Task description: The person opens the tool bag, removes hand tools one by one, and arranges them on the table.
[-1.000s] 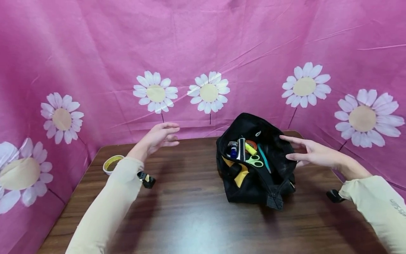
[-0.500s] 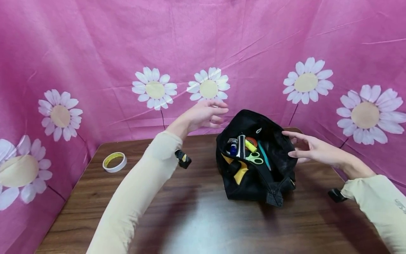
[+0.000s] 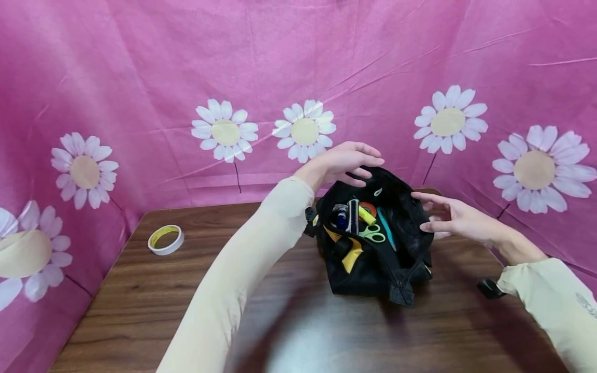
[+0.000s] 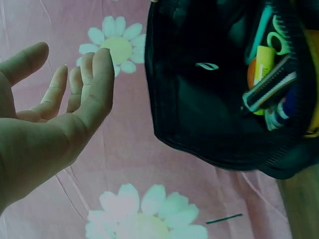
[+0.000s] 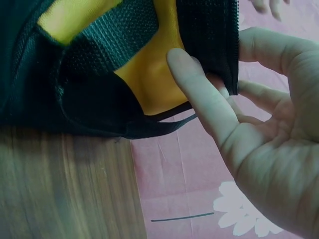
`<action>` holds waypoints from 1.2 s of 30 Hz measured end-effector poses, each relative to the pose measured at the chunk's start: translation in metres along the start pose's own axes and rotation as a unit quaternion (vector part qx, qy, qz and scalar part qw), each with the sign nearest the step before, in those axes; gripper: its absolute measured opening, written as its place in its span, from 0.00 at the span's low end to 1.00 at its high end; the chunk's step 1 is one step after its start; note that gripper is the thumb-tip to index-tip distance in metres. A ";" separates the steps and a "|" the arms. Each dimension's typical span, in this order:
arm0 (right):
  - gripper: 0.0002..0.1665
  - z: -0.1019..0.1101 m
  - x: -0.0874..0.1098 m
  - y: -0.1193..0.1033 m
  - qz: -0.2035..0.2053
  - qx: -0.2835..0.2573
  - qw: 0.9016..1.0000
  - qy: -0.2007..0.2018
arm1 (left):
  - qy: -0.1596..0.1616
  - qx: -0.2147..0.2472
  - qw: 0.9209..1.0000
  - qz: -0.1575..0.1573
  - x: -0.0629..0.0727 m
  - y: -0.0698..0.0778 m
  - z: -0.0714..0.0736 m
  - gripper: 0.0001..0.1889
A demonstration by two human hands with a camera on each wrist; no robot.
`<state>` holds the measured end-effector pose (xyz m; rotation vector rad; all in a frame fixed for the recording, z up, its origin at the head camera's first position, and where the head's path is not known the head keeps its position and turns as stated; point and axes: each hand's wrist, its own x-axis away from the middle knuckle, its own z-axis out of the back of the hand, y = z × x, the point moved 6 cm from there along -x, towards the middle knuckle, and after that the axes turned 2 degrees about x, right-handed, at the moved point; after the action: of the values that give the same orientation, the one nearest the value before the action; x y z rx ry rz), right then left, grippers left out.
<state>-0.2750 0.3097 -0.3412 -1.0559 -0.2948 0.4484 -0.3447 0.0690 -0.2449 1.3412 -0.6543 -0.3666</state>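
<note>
A black tool bag [image 3: 361, 282] with yellow panels stands on the table, its zipped mouth wide apart. Inside lie green-handled scissors [image 3: 373, 234], a yellow glue-stick-like tube [image 3: 366, 215], a teal slim tool [image 3: 386, 229], a blue-labelled bottle [image 3: 342, 218], a silver-and-black cutter-like tool [image 3: 353, 216] and an orange ring [image 3: 370, 207]. My left hand [image 3: 347, 161] hovers over the bag's back left rim, fingers spread and holding nothing. At the bag's right end, my right hand [image 3: 459, 220] holds the edge, thumb over a yellow panel and fingers beyond the zip in the right wrist view.
A roll of tape [image 3: 166, 240], white outside and yellow inside, lies at the table's left. The wooden table [image 3: 200, 290] meets a pink curtain [image 3: 154, 77] with daisies behind it. My left sleeve [image 3: 242, 264] crosses the middle of the table.
My left hand has moved right from near the tape roll, past the middle, to above the bag's back left rim. The right hand has stayed at the bag's right edge.
</note>
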 end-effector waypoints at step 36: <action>0.35 0.011 0.007 0.003 -0.005 -0.003 0.996 0.089 | -0.003 0.166 0.968 0.186 -0.092 -0.156 -0.072 0.19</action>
<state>-0.2738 0.3227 -0.3385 -1.0919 -0.1434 0.3413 -0.3510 0.1469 -0.4232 1.4946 -0.9835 0.0471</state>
